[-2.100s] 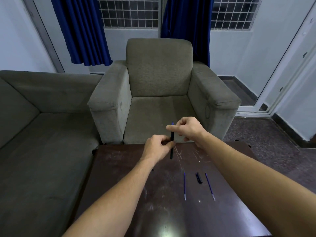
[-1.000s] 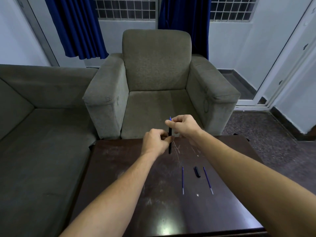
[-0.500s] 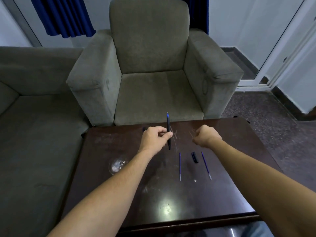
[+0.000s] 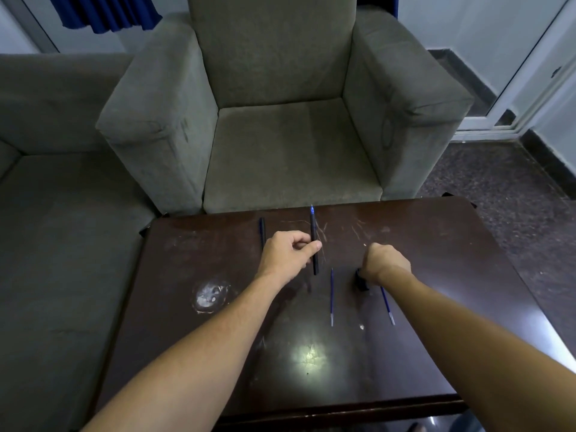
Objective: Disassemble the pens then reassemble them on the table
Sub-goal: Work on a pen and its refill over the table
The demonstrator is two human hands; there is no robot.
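My left hand pinches a black pen barrel and holds it upright over the dark table, its blue tip pointing away from me. My right hand hovers with its fingers curled downward over small black pen caps, partly covering them; whether it grips anything is hidden. Two thin blue refills lie on the table: one between my hands, the other partly under my right wrist. Another black pen lies behind my left hand.
A grey armchair stands just past the table's far edge. A grey sofa runs along the left side. White scuffs mark the tabletop at the left, and a light glare sits near me.
My right hand has let go of the pen's top and dropped to the right, down onto the caps. The left hand keeps the pen upright. The view has tilted down.
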